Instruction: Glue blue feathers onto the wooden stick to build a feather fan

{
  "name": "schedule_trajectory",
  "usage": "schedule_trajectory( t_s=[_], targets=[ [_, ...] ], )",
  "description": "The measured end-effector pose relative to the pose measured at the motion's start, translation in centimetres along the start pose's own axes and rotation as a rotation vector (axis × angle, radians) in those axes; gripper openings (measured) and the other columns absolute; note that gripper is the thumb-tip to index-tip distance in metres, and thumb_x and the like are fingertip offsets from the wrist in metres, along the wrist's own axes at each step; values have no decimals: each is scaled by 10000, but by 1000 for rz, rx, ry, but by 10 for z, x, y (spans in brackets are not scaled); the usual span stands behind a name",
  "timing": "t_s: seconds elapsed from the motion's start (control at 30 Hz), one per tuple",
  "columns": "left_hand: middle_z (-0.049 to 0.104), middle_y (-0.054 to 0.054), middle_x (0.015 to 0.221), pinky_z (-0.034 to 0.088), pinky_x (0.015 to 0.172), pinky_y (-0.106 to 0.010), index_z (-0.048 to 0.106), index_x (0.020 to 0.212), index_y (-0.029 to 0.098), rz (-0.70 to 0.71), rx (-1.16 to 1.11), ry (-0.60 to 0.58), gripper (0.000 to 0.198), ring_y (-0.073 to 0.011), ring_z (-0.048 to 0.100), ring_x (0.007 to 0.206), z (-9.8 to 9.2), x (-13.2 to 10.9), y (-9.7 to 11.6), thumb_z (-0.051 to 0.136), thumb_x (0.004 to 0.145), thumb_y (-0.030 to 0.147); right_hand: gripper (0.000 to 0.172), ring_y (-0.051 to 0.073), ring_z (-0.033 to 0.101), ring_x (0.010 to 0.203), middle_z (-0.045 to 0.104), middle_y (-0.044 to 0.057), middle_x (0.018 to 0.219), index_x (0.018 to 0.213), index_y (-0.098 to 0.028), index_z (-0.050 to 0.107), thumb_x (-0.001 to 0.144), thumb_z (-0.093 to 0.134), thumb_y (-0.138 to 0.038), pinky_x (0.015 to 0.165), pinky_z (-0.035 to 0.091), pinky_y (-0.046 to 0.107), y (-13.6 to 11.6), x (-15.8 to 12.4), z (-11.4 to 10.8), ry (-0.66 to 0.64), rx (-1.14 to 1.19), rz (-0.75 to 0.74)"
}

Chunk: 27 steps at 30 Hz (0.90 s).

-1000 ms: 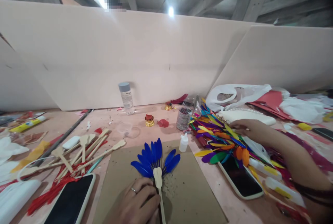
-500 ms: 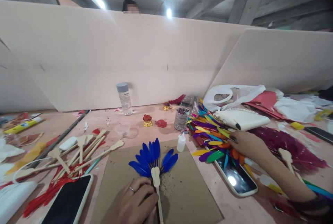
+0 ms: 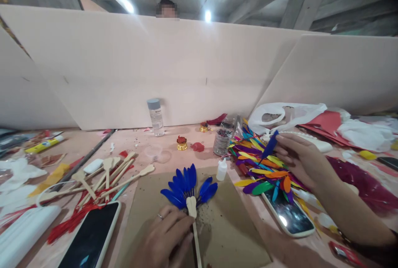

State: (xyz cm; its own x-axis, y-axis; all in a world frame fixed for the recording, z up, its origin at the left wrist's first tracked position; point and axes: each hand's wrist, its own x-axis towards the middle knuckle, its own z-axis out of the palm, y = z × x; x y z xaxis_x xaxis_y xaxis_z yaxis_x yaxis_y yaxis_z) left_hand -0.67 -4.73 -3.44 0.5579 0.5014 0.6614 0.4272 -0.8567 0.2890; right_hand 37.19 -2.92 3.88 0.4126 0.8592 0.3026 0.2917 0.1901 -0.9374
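My left hand (image 3: 169, 235) is closed on the wooden fan handle (image 3: 196, 235), just below its wider head. Blue feathers (image 3: 186, 181) spread out from that head, with a gap between the left cluster and a smaller right one. Under them lies a brown cardboard sheet (image 3: 239, 235). My right hand (image 3: 294, 152) pinches a single blue feather (image 3: 270, 147) between thumb and fingers, raised over a pile of many-coloured feathers (image 3: 258, 168). A small white squeeze bottle (image 3: 222, 169) stands at the cardboard's far edge.
Left lie wooden handles (image 3: 107, 172), red tassels (image 3: 73, 222) and a phone (image 3: 90, 235). Another phone (image 3: 289, 214) is partly under the feather pile. Behind stand a clear bottle (image 3: 156, 118), a jar (image 3: 221, 141) and a white partition (image 3: 174, 69). A person's head shows above it.
My right hand has risen from the feather pile with a blue feather in its fingers. My left hand stays on the fan handle. The view has shifted slightly.
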Motion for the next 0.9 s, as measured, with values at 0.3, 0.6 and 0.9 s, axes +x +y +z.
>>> schedule_trajectory(
  t_s=[0.3,0.6,0.9],
  targets=[
    [817,-101,1073,650,719,-319,699,1281,226,-566,-702,-103,346,-210,767,764,11,-1,23,600,996,395,337,153,664,510,689,-6,589,777,-226,742,711,914,-508,431,511,225,-23,-63,97,-455,367,199],
    [744,-24,721,506,603,-223,736,833,173,-755,-987,-125,264,-132,643,601,13,27,15,670,953,399,294,175,709,608,763,13,689,803,-219,784,733,904,-478,557,605,280,-18,-75,120,-669,381,181],
    [727,-69,658,359,588,-307,723,715,188,-636,-2,-457,405,-237,657,651,2,29,-7,627,930,517,463,206,715,827,755,24,854,814,-193,743,686,894,-612,894,592,392,1,-65,121,-587,277,375]
  ],
)
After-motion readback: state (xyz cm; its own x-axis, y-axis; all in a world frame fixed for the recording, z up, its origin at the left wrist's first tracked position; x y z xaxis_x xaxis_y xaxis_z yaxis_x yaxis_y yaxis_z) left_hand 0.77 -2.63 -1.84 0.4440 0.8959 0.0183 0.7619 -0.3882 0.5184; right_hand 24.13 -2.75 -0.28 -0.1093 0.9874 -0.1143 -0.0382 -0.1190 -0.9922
